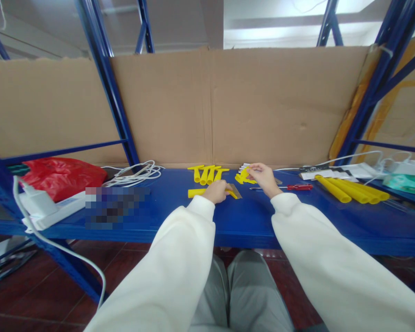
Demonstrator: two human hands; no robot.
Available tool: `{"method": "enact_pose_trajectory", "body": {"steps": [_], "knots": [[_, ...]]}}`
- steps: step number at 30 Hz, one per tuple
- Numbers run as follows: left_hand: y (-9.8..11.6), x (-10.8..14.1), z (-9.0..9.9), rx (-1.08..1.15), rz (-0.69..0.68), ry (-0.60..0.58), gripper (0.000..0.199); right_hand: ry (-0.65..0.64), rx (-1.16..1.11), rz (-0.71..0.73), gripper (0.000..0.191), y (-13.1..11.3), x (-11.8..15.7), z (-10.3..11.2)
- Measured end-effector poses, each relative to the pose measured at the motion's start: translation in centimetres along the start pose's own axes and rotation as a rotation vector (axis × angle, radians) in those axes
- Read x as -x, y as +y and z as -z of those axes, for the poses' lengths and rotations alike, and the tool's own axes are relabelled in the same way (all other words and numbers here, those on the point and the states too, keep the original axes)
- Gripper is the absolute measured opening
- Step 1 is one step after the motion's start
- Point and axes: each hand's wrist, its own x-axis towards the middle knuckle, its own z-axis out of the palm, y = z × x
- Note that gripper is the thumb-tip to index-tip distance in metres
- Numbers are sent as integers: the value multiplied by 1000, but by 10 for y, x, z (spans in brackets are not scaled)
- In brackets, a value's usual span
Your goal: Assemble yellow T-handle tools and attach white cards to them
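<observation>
My left hand (216, 192) is closed around a yellow scraper; its tube handle (195, 192) sticks out to the left and a thin metal blade (235, 191) shows at the right end. My right hand (264, 177) pinches a small flat yellow plastic piece (245, 172) over a small pile of similar yellow pieces (241, 180). Behind my left hand lie several yellow T-shaped tools (204, 175) in a row, tube ends toward me. A screwdriver with a red handle (299, 187) lies partly behind my right hand.
Several loose yellow tubes (349, 191) lie at the right of the blue shelf (242, 226). At the left are a white power strip (62, 210), a red plastic bag (65, 177) and a coiled white cable (138, 174). A cardboard panel (262, 106) stands behind.
</observation>
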Motion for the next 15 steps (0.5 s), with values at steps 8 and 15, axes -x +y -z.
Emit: {"method": "enact_pose_trajectory", "body": {"steps": [8, 15], "knots": [[2, -1, -1, 78, 40, 11, 31, -204, -111, -176, 38, 7, 8, -3], [3, -1, 1, 67, 61, 8, 34, -349, -120, -344, 38, 5, 17, -10]]}}
